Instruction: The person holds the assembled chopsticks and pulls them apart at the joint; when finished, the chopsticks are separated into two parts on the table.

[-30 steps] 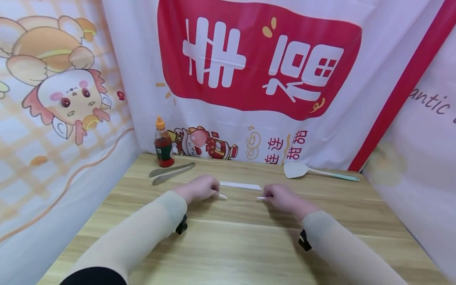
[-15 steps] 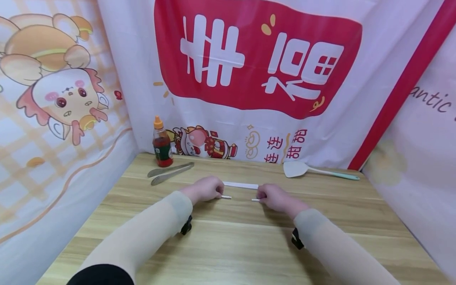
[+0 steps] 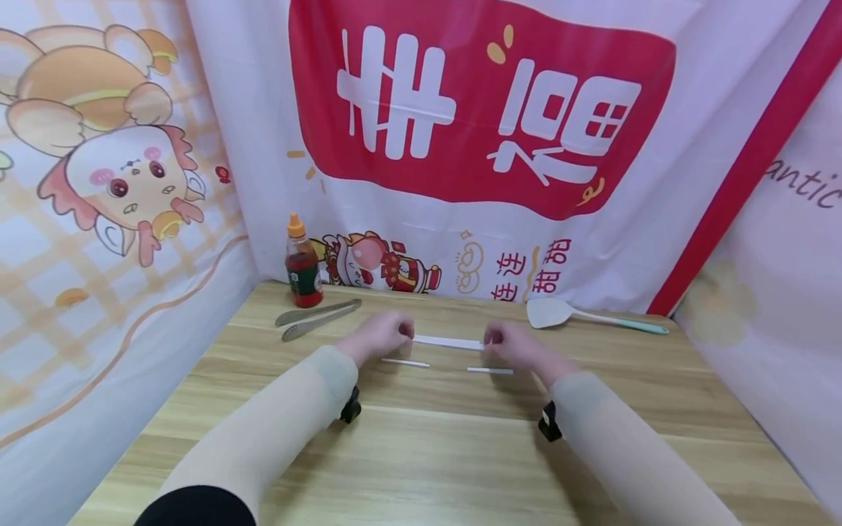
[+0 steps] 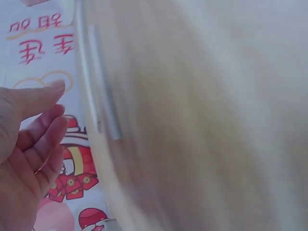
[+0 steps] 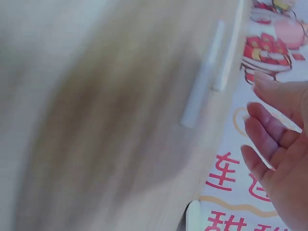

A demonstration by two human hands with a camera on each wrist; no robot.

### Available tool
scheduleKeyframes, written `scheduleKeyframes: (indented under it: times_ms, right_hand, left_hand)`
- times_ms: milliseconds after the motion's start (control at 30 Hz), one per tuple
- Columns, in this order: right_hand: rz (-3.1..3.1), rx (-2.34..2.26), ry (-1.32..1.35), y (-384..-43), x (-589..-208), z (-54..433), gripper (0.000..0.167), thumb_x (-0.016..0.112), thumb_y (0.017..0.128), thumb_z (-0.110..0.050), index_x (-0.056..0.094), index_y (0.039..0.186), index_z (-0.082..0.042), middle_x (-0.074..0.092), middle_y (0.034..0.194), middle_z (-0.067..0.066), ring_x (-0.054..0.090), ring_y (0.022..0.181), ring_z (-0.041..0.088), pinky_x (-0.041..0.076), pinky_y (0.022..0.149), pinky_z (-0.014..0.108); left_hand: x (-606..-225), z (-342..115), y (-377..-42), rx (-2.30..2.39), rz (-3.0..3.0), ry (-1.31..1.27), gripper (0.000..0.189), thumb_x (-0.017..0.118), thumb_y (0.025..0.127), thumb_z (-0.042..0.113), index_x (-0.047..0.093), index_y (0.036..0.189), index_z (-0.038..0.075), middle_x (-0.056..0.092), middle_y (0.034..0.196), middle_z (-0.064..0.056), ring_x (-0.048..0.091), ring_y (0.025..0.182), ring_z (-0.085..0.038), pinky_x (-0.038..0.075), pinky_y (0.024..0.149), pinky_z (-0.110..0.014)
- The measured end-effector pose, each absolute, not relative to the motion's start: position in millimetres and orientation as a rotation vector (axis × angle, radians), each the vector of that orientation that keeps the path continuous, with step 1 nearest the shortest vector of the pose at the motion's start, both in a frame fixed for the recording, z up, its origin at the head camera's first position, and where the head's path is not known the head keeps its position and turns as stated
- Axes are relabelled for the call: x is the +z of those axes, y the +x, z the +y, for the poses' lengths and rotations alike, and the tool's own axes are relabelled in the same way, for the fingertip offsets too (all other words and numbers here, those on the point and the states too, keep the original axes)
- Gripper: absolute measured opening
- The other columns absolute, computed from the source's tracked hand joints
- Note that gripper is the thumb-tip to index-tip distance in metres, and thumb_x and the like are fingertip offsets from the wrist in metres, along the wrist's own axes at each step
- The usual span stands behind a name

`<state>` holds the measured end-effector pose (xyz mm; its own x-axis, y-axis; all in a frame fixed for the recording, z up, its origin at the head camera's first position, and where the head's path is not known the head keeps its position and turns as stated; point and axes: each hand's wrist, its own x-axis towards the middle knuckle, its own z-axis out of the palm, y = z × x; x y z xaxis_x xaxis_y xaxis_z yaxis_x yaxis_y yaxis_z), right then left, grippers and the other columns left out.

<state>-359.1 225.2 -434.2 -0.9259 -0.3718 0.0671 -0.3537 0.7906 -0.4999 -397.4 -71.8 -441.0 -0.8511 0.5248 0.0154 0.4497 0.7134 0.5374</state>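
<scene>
A long, slim white bundle, seemingly of sticks (image 3: 449, 342), is seen lying crosswise on the wood-grained table (image 3: 421, 467). From it, one short, thin white stick (image 3: 406, 362) is laid at eight o'clock, another short white stick (image 3: 490, 370) at four. The left hand (image 3: 384, 337) is held at nine o'clock, the right hand (image 3: 517, 345) at three; in each, fingers are loosely bent, thumb apart, nothing gripped. Whether the bundle is touched cannot be told. The short sticks' placing is judged done; for the next move, a pinch at both bundle ends seems called for, with the short sticks left undisturbed. Farther out, grey metal tongs (image 3: 319, 318) are found between nine and ten o'clock, an orange-capped bottle of red sauce (image 3: 304, 274) at ten, a white-bladed spatula (image 3: 550, 313) between two and three.
</scene>
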Motion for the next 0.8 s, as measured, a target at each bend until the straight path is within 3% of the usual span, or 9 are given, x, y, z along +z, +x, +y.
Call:
scheduleKeyframes:
  times_ms: [300,800]
  right_hand:
    - [2.951,-0.717,-0.483,-380.5,-429.5,202.9,0.010,0.076,0.083,-0.009,0.067,0.085,-0.012,0.058,0.079,0.002,0.053,0.074,0.020,0.044,0.068,0.036]
    - [2.997,-0.588,-0.505,-386.5,-456.5,177.7,0.015,0.074,0.085,-0.002,0.065,0.078,-0.013,0.058,0.074,-0.002,0.054,0.072,0.017,0.047,0.070,0.034]
  left_hand:
    - [-443.8,-45.0,-418.3,0.888,2.760,0.768,0.007,0.074,0.085,0.011,0.073,0.091,0.014,0.065,0.086,0.004,0.059,0.084,-0.016,0.048,0.080,-0.035]
    - [-463.3,-29.9,-421.5,0.779,2.766,0.812,0.005,0.073,0.086,0.010,0.068,0.084,0.012,0.062,0.080,0.004,0.057,0.079,-0.016,0.046,0.077,-0.034]
